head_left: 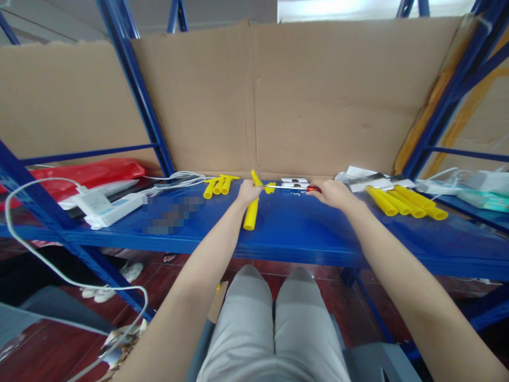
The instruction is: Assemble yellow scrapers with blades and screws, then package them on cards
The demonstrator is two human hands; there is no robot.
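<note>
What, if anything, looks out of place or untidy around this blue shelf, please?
The white cable stands out: it droops in a loose loop past the front edge of the blue shelf at the left, where it might snag. Small pale specks also lie near the right hand, too small to identify.

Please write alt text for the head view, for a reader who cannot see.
A person's left hand grips a yellow tube while the right hand holds a red-handled screwdriver, its shaft pointing toward it. On the blue shelf, more yellow tubes lie to the right and yellow T-shaped pieces to the left.
</note>
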